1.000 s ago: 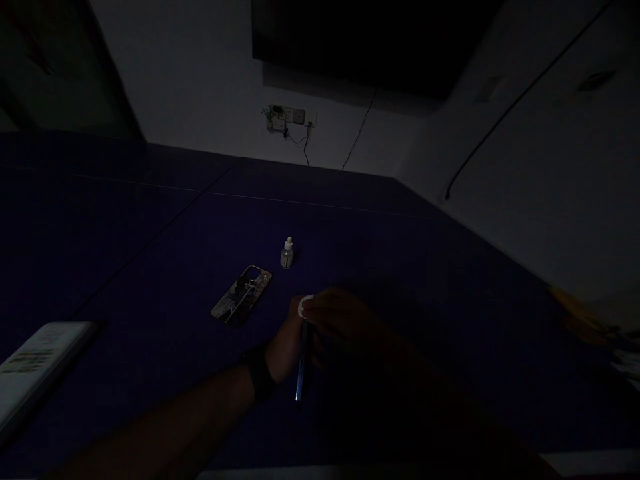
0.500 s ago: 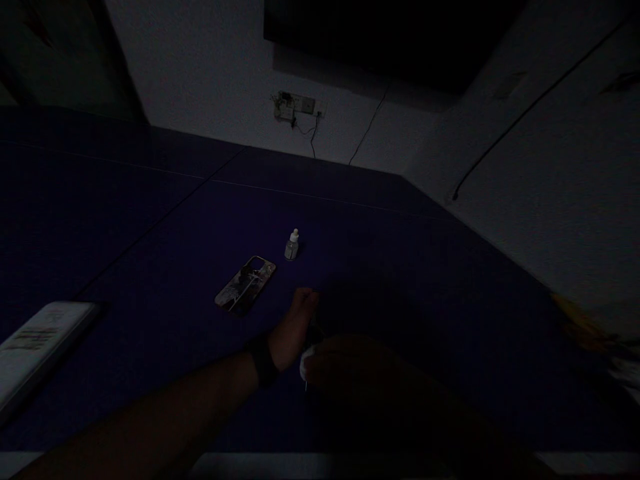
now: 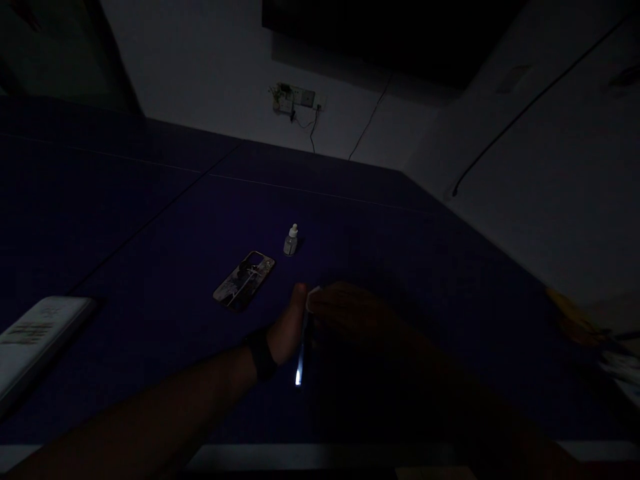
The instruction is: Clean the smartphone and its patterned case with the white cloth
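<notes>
My left hand, a dark band at its wrist, is closed on a slim phone. The phone is seen nearly edge-on, with a bright strip at its near end. My right hand presses a small white wad, like a cloth or cotton pad, at the phone's far end; deep shadow hides most of its fingers. Beyond my left hand a patterned phone case lies on the table. A small clear bottle with a white dropper cap stands upright just past the case.
A white oblong box lies at the left on the dark blue tabletop. Sockets with plugs and cords are on the back wall below a dark screen. Something yellow sits at the right edge.
My right hand has moved with the white wad away from me, from the phone's near end to its far end. A bright strip now shows on the phone.
</notes>
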Demonstrator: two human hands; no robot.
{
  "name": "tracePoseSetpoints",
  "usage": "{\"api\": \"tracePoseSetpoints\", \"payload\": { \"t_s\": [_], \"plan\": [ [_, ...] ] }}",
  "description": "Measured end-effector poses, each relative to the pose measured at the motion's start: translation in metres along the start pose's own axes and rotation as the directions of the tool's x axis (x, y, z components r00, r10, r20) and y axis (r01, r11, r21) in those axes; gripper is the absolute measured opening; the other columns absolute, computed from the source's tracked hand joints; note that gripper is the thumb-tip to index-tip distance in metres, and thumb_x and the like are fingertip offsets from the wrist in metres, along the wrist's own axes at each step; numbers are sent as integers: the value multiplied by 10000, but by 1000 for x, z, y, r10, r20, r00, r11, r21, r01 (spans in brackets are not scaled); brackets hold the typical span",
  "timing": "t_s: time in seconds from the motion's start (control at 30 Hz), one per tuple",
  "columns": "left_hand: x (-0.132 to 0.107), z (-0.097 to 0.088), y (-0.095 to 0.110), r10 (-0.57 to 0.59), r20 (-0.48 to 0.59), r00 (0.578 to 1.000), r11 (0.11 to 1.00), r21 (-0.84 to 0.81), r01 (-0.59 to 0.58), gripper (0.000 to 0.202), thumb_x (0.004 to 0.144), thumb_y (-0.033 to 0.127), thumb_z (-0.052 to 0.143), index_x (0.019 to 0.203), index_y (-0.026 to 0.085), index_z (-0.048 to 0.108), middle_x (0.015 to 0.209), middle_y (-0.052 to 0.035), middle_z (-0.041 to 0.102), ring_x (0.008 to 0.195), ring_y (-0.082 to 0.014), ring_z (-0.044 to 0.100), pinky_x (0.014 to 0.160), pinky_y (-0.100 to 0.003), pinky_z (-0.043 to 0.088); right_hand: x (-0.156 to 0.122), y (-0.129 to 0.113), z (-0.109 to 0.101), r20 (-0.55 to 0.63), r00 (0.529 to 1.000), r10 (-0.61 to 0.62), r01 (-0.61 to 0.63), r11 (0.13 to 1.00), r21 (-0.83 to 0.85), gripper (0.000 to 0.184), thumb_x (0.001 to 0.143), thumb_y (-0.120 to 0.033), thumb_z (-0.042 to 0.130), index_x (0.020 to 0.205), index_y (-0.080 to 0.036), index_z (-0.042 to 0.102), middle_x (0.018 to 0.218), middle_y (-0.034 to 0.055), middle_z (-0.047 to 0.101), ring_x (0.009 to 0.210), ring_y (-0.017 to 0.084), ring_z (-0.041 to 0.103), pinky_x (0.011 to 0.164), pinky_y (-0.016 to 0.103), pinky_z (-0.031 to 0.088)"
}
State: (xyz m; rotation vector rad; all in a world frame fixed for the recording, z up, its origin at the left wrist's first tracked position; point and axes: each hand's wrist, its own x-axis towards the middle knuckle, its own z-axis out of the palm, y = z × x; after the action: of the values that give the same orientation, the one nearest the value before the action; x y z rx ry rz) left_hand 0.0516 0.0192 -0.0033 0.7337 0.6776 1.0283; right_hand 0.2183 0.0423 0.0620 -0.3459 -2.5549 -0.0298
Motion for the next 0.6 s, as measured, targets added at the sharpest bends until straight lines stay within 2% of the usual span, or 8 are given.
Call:
{"api": "tracePoseSetpoints", "payload": {
  "t_s": [0.07, 0.13, 0.23, 0.37, 0.47, 0.53, 0.57, 0.6],
  "plan": [
    [2, -1, 0, 60, -59, 996, 998, -1, -60, 589, 801, 761, 561, 881, 181, 631, 746, -15, 611, 753, -169, 590, 682, -281, 474, -3, -12, -3, 19, 999, -47, 46, 998, 35, 289, 1037, -173, 403, 1243, -180, 605, 1090, 101, 746, 1042, 211, 696, 911, 352, 580],
    [2, -1, 0, 69, -95, 993, 998, 15, -68, 550, 795, 735, 596, 867, 191, 608, 733, 1, 594, 711, -147, 571, 658, -267, 462, -4, -28, -7, 80, 995, -54, 47, 995, 87, 268, 1029, -147, 416, 1220, -161, 603, 1088, 100, 745, 1053, 195, 689, 907, 336, 577],
    [-2, 1, 2, 14, -93, 996, 997, 73, -8, 616, 778, 799, 533, 945, 207, 568, 702, 15, 578, 608, -132, 558, 582, -263, 438, -4, -55, -11, 261, 965, 27, -74, 982, 171, 211, 1029, -173, 428, 1079, -176, 633, 948, 58, 743, 849, 150, 691, 758, 266, 577],
    [-7, 3, 4, -63, -79, 995, 992, 100, 71, 678, 779, 839, 462, 1078, 232, 504, 687, 35, 555, 527, -139, 565, 513, -261, 415, -3, -73, -8, 422, 906, -28, -45, 986, 162, 157, 983, -157, 499, 1048, -138, 640, 898, 62, 717, 796, 166, 656, 709, 283, 560],
    [-4, 1, 2, 6, -109, 994, 995, 98, 4, 574, 801, 745, 571, 1013, 213, 548, 729, 33, 550, 591, -119, 562, 575, -252, 435, -2, -60, -6, 352, 936, 7, -57, 990, 130, 188, 1002, -166, 470, 1071, -154, 645, 903, 67, 726, 799, 167, 664, 730, 289, 569],
    [0, -1, 0, 52, -132, 990, 997, 64, -44, 487, 812, 660, 641, 949, 197, 574, 759, 29, 557, 662, -117, 554, 643, -250, 449, -1, -42, -6, 212, 977, 31, -50, 995, 81, 234, 1021, -173, 436, 1132, -159, 642, 991, 98, 741, 897, 190, 688, 802, 324, 583],
    [2, -2, -1, 39, -135, 990, 999, 25, -36, 458, 820, 629, 655, 940, 193, 581, 767, 25, 565, 691, -124, 555, 664, -254, 453, 1, -32, -7, 108, 994, 12, -17, 999, 50, 254, 1019, -165, 430, 1163, -148, 639, 1043, 120, 741, 963, 214, 692, 842, 353, 584],
    [3, -3, -1, 5, -127, 992, 1000, -23, -8, 436, 833, 606, 654, 946, 191, 584, 774, 21, 574, 715, -134, 559, 678, -259, 455, 2, -24, -8, 74, 997, 9, -11, 1000, 16, 267, 1007, -146, 449, 1200, -146, 634, 1090, 131, 736, 1030, 237, 687, 891, 381, 576]
  ]
}}
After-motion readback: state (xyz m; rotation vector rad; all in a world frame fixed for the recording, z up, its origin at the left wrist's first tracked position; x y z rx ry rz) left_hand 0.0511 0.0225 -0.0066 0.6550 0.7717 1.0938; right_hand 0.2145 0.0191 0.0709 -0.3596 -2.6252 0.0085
